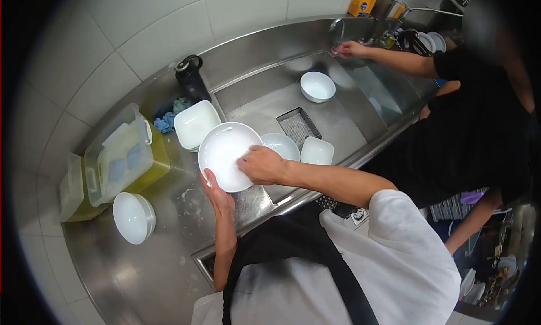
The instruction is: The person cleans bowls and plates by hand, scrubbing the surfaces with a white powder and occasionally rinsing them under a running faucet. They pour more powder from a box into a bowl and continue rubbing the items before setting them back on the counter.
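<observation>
A round white dish [221, 156] is tilted above the left edge of the sink. Its lower left rim is in my left hand [218, 194], the thumb lying over the rim. My right hand [264, 166] is closed against the dish's inner surface on the right side; whatever its fingers may hold is hidden. Just behind the dish sits a stack of square white dishes [196, 124]. To its right, partly hidden by my right forearm, are a round dish [282, 147] and a square white bowl [317, 151] in the sink.
A white bowl [318, 87] sits farther back in the sink [248, 108]. Stacked bowls [133, 218], yellowish tubs [152, 164], blue cloths [165, 123] and a black bottle [191, 80] stand on the left. At right, a co-worker in black [473, 122] reaches toward the faucet.
</observation>
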Available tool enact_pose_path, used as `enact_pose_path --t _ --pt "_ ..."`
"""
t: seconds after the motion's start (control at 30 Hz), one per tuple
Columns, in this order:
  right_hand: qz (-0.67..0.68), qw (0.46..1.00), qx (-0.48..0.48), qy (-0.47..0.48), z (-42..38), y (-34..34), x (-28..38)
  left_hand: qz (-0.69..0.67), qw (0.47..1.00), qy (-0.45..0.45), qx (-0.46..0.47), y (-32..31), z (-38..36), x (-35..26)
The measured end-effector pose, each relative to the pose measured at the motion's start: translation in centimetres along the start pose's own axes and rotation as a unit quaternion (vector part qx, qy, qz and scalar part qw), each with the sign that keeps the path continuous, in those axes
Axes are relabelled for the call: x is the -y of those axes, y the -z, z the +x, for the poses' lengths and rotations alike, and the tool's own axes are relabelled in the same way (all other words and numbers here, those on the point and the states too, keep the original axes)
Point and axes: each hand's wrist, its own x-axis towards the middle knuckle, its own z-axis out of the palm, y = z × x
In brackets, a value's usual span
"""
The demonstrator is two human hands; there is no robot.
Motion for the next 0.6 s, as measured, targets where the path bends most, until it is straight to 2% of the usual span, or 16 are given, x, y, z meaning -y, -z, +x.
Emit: enact_pose_path --t 0.03,0.07,0.1,0.17,0.2,0.23,0.27,0.3,0.33,0.37,0.43,0.47,0.5,0.57,0.6 --pt "-0.047 0.995 -0.078 0.042 0.3 0.4 -0.5 -0.014 0.999 -0.004 0.035 0.4 0.5 0.3" --pt "-0.108 0.955 -0.248 0.122 0.7 0.5 -0.6 -0.029 0.997 -0.009 0.068 0.6 0.9 0.6" --pt "-0.107 0.955 -0.248 0.119 1.0 0.4 -0.8 -0.028 0.997 -0.006 0.07 0.4 0.7 0.5" --pt "-0.124 0.911 -0.379 0.106 1.5 0.5 -1.7 0.025 0.995 -0.067 0.066 0.0 0.8 0.1" --pt "-0.104 0.931 -0.344 0.064 0.8 0.3 -1.7 0.044 0.991 -0.11 0.068 -0.5 1.0 -0.5" --pt "-0.107 0.93 -0.345 0.063 0.9 0.1 -1.2 0.042 0.99 -0.112 0.071 -0.6 1.5 -0.4" --pt "0.011 0.978 -0.206 0.012 1.1 -0.4 -0.3 0.072 0.986 -0.141 0.049 -0.6 2.1 -0.1" --pt "0.13 0.989 -0.059 -0.041 1.1 -0.8 0.4 0.102 0.98 -0.169 0.028 -0.5 2.6 0.1" --pt "0.241 0.963 -0.114 -0.036 0.8 -1.1 0.8 0.101 0.98 -0.168 0.029 -0.5 3.1 0.4" --pt "0.243 0.963 -0.114 -0.039 0.8 -1.2 0.6 0.071 0.983 -0.162 0.047 -0.4 3.5 0.6" --pt "0.177 0.936 -0.293 -0.084 0.7 -0.7 0.1 0.039 0.986 -0.151 0.065 -1.7 3.4 0.1" --pt "0.143 0.915 -0.366 -0.092 1.2 -1.1 0.1 0.083 0.979 -0.173 0.073 -2.5 3.2 0.0" --pt "0.144 0.915 -0.366 -0.096 1.5 -1.5 0.0 0.127 0.969 -0.197 0.083 -3.5 3.1 -0.1" --pt "0.032 0.951 -0.303 -0.051 2.0 -1.8 -0.4 0.136 0.969 -0.188 0.085 -4.8 3.8 0.0" --pt "0.055 0.921 -0.373 -0.098 1.8 -1.4 0.4 0.098 0.976 -0.17 0.098 -5.4 4.5 0.0"
